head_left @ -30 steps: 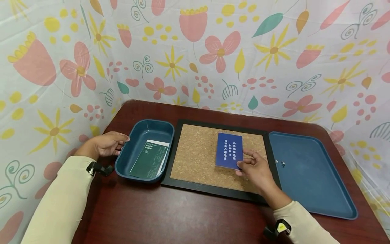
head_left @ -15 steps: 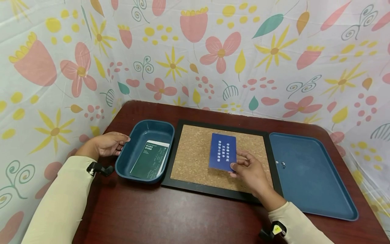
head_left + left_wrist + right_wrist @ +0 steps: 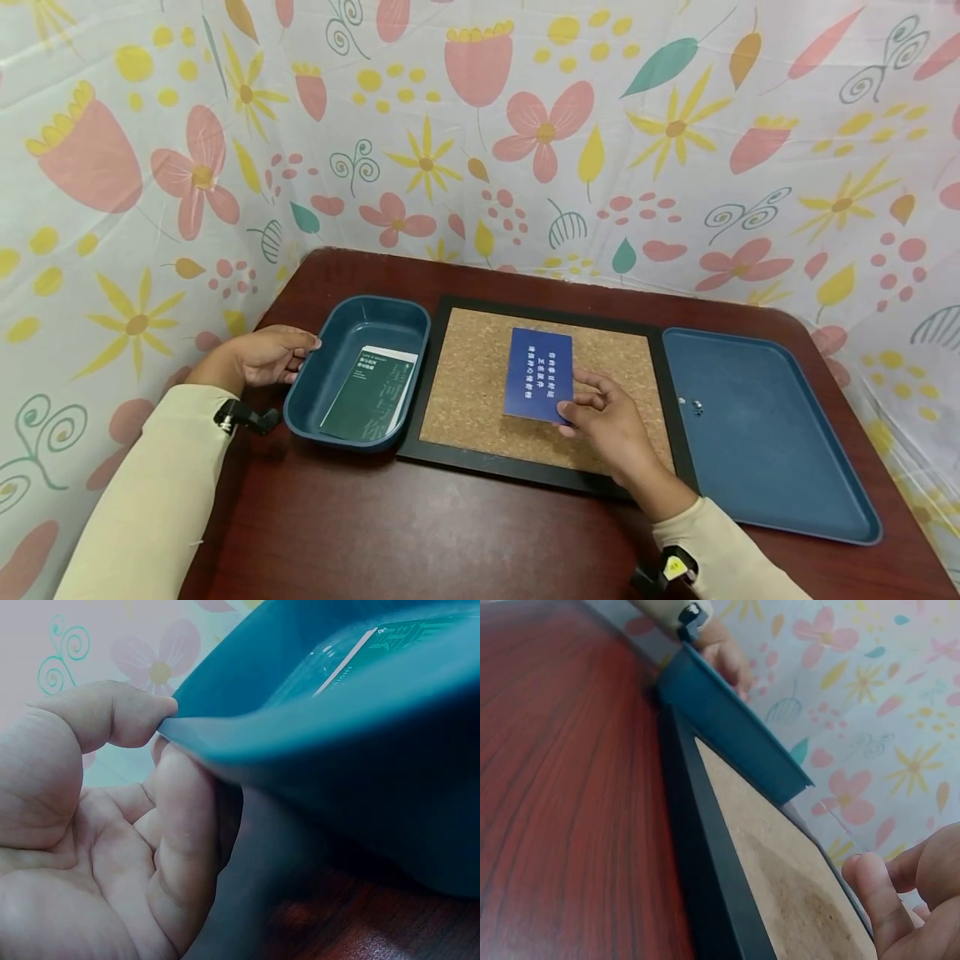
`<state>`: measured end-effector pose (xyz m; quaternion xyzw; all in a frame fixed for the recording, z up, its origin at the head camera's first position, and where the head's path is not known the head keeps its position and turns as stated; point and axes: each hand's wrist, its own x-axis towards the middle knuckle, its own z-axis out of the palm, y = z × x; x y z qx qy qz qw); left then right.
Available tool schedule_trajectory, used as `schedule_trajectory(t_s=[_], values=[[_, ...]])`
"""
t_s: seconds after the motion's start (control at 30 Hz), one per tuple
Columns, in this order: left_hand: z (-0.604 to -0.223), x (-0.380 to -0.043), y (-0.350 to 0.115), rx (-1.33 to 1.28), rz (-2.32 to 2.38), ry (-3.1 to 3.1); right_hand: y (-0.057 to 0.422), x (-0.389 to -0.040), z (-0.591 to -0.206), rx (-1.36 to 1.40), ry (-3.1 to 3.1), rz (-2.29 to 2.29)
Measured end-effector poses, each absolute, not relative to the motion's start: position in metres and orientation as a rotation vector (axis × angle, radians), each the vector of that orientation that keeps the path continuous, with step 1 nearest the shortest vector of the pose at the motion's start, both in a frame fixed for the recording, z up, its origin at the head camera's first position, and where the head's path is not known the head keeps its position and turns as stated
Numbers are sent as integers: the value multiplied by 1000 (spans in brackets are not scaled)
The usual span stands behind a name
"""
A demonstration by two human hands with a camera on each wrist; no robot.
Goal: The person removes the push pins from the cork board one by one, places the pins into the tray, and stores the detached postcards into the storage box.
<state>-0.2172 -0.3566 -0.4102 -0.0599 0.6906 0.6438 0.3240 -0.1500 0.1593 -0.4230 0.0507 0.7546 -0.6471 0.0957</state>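
My right hand [image 3: 607,421] pinches a blue card [image 3: 538,373] with white printed characters by its lower right corner, thumb on top. The card is held over the cork board [image 3: 468,392], face up, and casts a shadow on the cork. In the right wrist view it appears only as a thin edge beyond the thumb. My left hand [image 3: 273,354] grips the left rim of a deep blue bin [image 3: 347,312]; the left wrist view shows the thumb [image 3: 142,716] on the rim and fingers curled beneath. Inside the bin lie green cards [image 3: 367,396] with a white-edged one under them.
A flat blue tray [image 3: 757,417] is to the right of the board's black frame [image 3: 525,471], with small shiny pins [image 3: 697,407] near its left edge. Everything rests on a dark red wooden table [image 3: 450,542]. A floral curtain [image 3: 480,167] encloses the back and sides.
The right hand has carried the blue card leftward across the cork board. The left hand stays on the bin's rim, and the bin has not moved.
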Motion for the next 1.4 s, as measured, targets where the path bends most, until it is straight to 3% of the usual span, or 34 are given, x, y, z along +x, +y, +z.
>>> schedule_trajectory(t_s=[1.4], values=[[-409,-218,-357,-152,1677,1829,118,-144,-424,156,2178,-2013]])
